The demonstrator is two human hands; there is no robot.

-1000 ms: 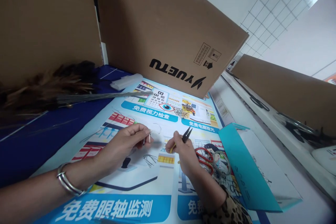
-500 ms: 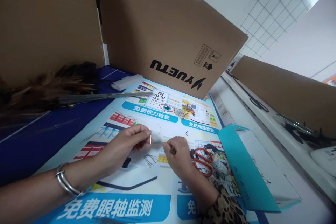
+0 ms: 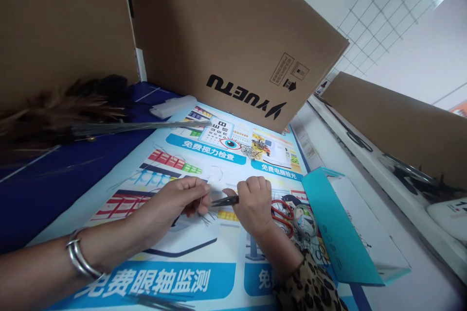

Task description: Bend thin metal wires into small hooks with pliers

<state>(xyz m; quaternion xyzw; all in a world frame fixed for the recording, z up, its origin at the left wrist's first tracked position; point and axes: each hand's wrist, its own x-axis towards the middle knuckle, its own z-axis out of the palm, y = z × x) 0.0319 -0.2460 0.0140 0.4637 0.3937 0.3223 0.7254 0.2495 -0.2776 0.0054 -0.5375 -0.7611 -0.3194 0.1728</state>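
Note:
My left hand [image 3: 184, 197] is closed, with thumb and fingertips pinching a thin wire [image 3: 200, 203] that shows only in part. My right hand [image 3: 253, 204] is wrapped round dark pliers [image 3: 225, 201], whose narrow jaws point left at the left fingertips. Whether the jaws touch the wire, I cannot tell. Just below the fingers, several short cut wires [image 3: 207, 219] lie on the printed sheet. Beside my right wrist are red-handled scissors [image 3: 283, 215] and a coil of wire [image 3: 305, 221], partly overlapping.
A teal open box [image 3: 339, 228] stands at the right. Large cardboard [image 3: 233, 34] rises behind the printed sheet [image 3: 182, 252]. Long thin wires [image 3: 146, 127] and brown feathers [image 3: 73, 102] lie at the left. More wires [image 3: 160, 302] are at the front edge; small metal pieces [image 3: 251, 151] lie farther back.
My right hand has turned and moved up slightly, bringing the plier jaws into clearer sight near my left fingertips. My left hand keeps its pinch. The whole view has shifted slightly.

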